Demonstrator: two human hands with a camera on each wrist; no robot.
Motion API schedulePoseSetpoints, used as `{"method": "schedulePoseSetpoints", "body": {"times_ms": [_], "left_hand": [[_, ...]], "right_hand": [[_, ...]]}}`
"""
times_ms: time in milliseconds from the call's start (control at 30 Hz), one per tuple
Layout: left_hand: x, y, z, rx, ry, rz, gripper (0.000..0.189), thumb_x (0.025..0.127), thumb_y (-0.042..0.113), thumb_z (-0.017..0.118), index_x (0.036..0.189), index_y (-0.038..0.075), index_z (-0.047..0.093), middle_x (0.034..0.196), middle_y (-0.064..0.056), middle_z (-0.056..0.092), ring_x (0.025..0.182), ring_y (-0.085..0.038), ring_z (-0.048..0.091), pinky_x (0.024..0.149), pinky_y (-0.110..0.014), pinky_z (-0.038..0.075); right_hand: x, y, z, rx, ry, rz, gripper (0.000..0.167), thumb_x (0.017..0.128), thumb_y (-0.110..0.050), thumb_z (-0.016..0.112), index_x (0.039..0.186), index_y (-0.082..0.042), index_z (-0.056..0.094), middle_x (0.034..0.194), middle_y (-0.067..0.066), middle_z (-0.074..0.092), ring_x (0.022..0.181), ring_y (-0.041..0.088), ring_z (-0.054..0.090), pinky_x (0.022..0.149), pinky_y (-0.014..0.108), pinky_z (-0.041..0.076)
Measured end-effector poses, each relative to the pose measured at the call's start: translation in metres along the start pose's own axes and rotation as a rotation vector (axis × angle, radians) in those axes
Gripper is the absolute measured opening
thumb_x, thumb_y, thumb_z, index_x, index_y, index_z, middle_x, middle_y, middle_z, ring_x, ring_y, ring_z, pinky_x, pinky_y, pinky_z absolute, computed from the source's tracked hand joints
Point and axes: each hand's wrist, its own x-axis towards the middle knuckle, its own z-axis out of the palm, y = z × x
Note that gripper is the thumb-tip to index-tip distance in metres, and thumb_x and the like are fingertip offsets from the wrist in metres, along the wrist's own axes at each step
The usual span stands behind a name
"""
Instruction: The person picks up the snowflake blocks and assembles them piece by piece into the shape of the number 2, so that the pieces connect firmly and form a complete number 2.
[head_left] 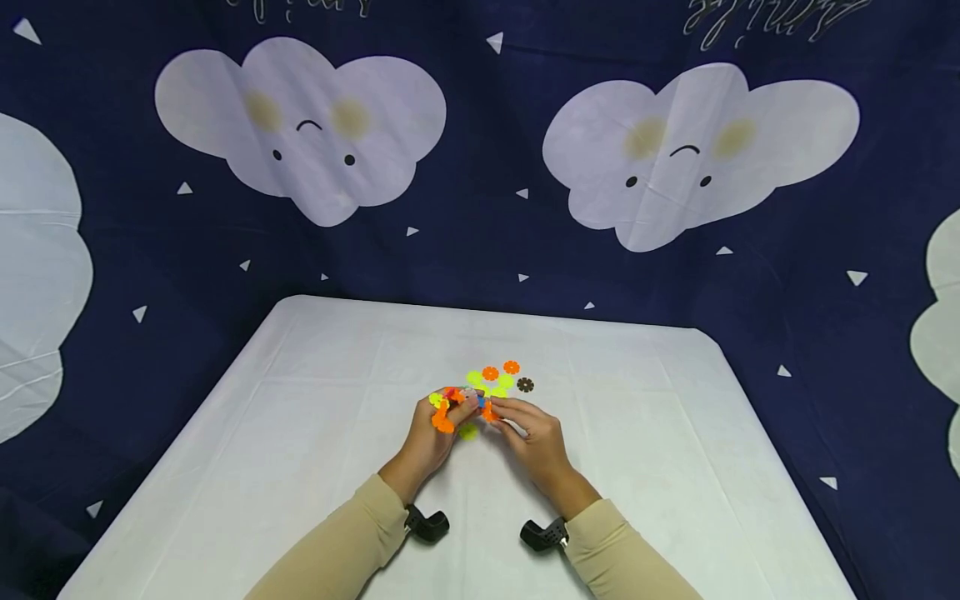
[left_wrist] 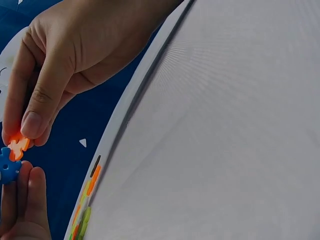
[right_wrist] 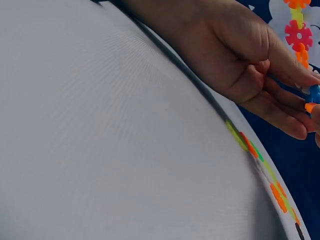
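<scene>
My left hand (head_left: 429, 437) grips a chain of interlocked, notched plastic discs. In the right wrist view the thumb presses near the blue disc (right_wrist: 314, 94), and the chain runs up through orange and yellow pieces and a pink disc (right_wrist: 298, 36). My right hand (head_left: 546, 442) pinches an orange notched disc (left_wrist: 19, 146) between thumb and fingers. The two discs meet edge to edge in the left wrist view, where the blue disc (left_wrist: 9, 167) sits against my left fingers (left_wrist: 36, 192). An orange part of the chain (head_left: 442, 422) hangs beside the left hand.
Just beyond the hands lie several loose discs on the white table (head_left: 360, 350): orange ones (head_left: 512, 367), yellow-green ones (head_left: 474, 377) and a dark brown one (head_left: 525, 384). A yellow-green disc (head_left: 468, 432) lies between the hands. Dark blue cloth (head_left: 480, 250) with clouds hangs behind.
</scene>
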Motion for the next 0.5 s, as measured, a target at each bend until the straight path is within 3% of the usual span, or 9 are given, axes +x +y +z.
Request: {"method": "schedulePoseSetpoints", "body": {"times_ms": [300, 500], "left_hand": [[-0.002, 0.006, 0.001, 0.082, -0.033, -0.094, 0.045, 0.098, 0.012, 0.078, 0.128, -0.019, 0.064, 0.125, -0.024, 0.070, 0.112, -0.023, 0.070, 0.102, -0.035, 0.054], [-0.007, 0.017, 0.006, -0.018, -0.049, -0.132, 0.042, 0.099, 0.005, 0.075, 0.130, -0.020, 0.061, 0.130, -0.025, 0.067, 0.116, -0.025, 0.068, 0.105, -0.039, 0.052]], "right_hand": [[0.000, -0.005, -0.001, -0.048, -0.037, -0.103, 0.041, 0.067, 0.018, 0.089, 0.105, 0.009, 0.078, 0.113, 0.019, 0.075, 0.098, 0.033, 0.075, 0.088, 0.031, 0.060], [0.000, -0.003, -0.001, -0.052, -0.029, -0.111, 0.042, 0.067, 0.020, 0.088, 0.107, 0.009, 0.077, 0.114, 0.019, 0.075, 0.101, 0.034, 0.074, 0.091, 0.033, 0.060]]}}
